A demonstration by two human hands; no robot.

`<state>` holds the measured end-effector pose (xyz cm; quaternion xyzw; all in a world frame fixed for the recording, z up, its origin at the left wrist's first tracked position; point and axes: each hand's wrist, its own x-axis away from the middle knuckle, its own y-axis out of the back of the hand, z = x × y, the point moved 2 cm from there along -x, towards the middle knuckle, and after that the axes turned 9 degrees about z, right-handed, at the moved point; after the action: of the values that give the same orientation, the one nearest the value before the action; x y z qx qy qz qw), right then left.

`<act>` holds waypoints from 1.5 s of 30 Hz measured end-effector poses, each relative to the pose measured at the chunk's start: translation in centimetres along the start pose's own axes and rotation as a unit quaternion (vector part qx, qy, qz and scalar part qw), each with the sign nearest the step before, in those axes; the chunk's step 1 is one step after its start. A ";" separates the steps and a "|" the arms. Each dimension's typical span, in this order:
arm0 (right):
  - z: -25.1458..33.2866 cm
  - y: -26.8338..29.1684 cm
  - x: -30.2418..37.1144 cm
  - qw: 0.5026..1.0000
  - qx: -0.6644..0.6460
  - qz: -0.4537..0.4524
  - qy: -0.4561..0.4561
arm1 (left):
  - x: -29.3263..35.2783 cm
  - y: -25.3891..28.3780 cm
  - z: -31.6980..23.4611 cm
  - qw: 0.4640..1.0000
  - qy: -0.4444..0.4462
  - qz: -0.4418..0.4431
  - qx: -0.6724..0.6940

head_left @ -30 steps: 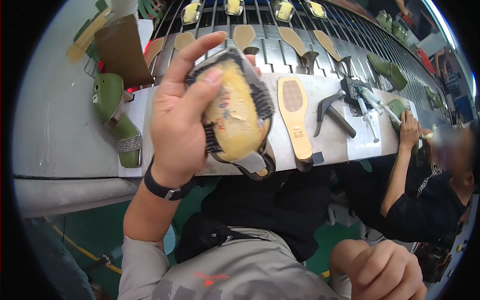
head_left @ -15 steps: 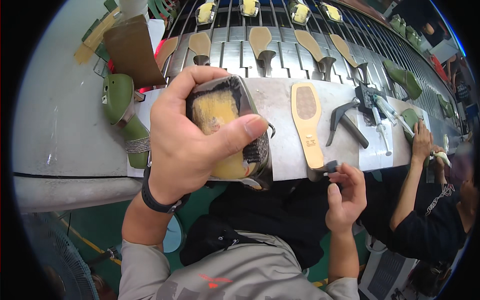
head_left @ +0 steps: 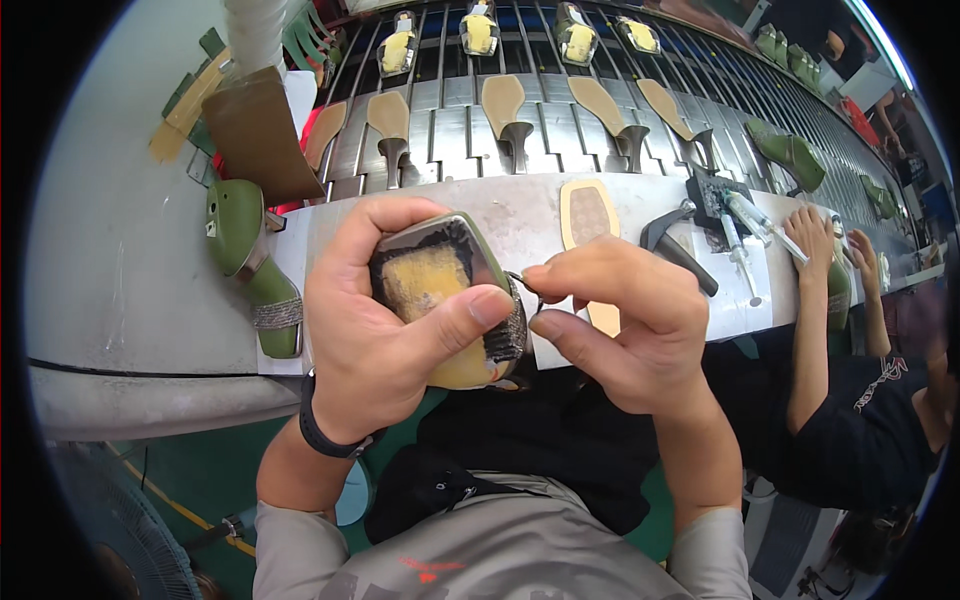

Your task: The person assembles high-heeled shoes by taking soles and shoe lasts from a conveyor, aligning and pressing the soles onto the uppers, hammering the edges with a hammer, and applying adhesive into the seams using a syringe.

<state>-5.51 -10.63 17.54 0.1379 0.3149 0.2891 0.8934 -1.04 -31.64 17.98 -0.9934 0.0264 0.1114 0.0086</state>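
My left hand [head_left: 375,335] is wrapped round a shoe upper on its last [head_left: 425,280], tilted so the underside faces up. That underside is yellowish with rough black edges, and some green and a glittery dark band show along its side. At the shoe's right edge my right hand [head_left: 640,325] pinches a thin dark strap-like piece [head_left: 524,284] between thumb and forefinger. Whether it is a strap end or a wire hook I cannot make out. Behind the right hand, a tan sole [head_left: 588,215] lies on the white-covered bench, partly hidden by the fingers.
A hammer [head_left: 682,255] and several syringes [head_left: 738,255] lie right of the sole. On the left stands a green shoe [head_left: 237,228] beside a brown board [head_left: 258,130]. Heeled soles [head_left: 503,105] line the conveyor [head_left: 450,130]. A co-worker's hands [head_left: 812,238] handle a green shoe at right.
My right hand has come up and left from the bench's front edge to the shoe's side, where it now pinches the thin dark piece. The left hand keeps its hold.
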 end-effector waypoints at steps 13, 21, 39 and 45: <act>1.1 -1.4 -0.1 0.989 0.083 -0.120 0.011 | 0.8 0.0 -0.5 0.998 -0.004 0.056 0.042; 1.6 -1.6 -0.6 0.978 0.105 -0.177 0.030 | 1.6 0.3 -0.1 0.996 0.001 0.052 0.073; 2.8 -2.8 1.4 0.984 0.043 -0.171 -0.003 | 1.3 -0.3 -0.3 0.995 0.004 0.044 0.090; 3.1 -2.9 1.2 0.984 0.041 -0.172 -0.003 | 1.2 -0.1 -0.3 0.995 0.000 0.045 0.090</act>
<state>-1.49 -12.43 18.07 0.1194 0.3428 0.1178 0.9243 0.24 -31.61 17.99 -0.9864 0.0811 0.1091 0.0927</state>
